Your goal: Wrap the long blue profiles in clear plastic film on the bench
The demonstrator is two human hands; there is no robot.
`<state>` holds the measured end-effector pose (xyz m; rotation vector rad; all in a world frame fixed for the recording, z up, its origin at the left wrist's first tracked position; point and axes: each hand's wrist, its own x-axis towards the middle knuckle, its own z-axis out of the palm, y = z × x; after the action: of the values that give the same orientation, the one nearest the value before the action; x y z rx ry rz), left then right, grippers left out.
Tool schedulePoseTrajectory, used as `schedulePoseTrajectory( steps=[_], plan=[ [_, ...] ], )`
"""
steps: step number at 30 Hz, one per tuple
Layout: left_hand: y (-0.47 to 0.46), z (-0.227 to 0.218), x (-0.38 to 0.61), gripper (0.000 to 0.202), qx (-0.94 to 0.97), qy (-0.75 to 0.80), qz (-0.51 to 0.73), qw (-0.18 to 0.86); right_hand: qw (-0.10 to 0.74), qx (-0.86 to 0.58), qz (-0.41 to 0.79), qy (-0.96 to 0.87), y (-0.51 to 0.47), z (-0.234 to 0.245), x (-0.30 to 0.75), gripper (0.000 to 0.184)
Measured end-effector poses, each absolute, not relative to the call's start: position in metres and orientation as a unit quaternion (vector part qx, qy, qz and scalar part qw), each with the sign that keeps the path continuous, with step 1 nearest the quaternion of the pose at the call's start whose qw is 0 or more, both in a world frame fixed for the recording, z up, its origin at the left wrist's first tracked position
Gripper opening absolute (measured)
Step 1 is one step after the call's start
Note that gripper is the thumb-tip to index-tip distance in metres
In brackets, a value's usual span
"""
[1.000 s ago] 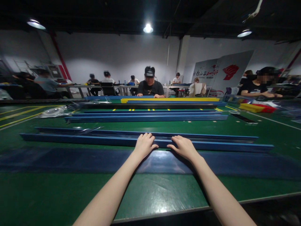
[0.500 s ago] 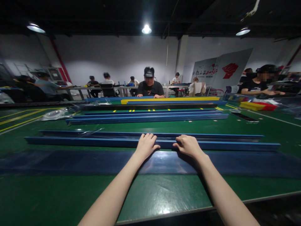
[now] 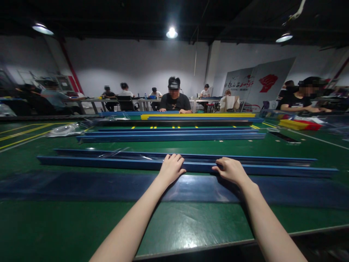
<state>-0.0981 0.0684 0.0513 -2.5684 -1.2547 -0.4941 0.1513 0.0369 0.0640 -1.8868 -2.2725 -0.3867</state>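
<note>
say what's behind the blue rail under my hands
A second blue rail lies just behind the nearest blue rail, clear plastic wrap on it. The left hand and right hand hide short stretches.

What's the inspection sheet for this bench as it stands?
Surface: green table, yellow lines at far left; dark blue strip lies along the near side.
Job's things: near blue rail, with a second rail close behind it, both lying lengthwise across the table.
Clutter: clear wrap on the second rail; more blue rails; yellow rail; plastic bag; yellow and red bins.
Grippers: left hand and right hand apart, fingers laid over the near blue rail; grip cannot be told.
Cables: nothing seen on the table.
Surroundings: person seated opposite, others at tables behind; ceiling lamps; board with red fist.
</note>
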Motion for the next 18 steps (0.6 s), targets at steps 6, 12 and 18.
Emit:
schedulePoseTrajectory(
  steps=[6,12,18],
  plan=[
    [0.068,0.051,-0.098,0.023,-0.88,-0.429,-0.166,0.123,0.091,-0.627,-0.119,-0.765,0.037,0.061,0.15,0.027],
    [0.07,0.047,-0.098,0.021,-0.878,-0.427,-0.173,0.131,0.104,-0.628,-0.097,-0.765,0.038,0.059,0.149,0.03],
    [0.07,0.046,-0.098,0.022,-0.878,-0.423,-0.18,0.134,0.119,-0.595,-0.078,-0.791,0.039,0.058,0.138,0.034]
  ],
)
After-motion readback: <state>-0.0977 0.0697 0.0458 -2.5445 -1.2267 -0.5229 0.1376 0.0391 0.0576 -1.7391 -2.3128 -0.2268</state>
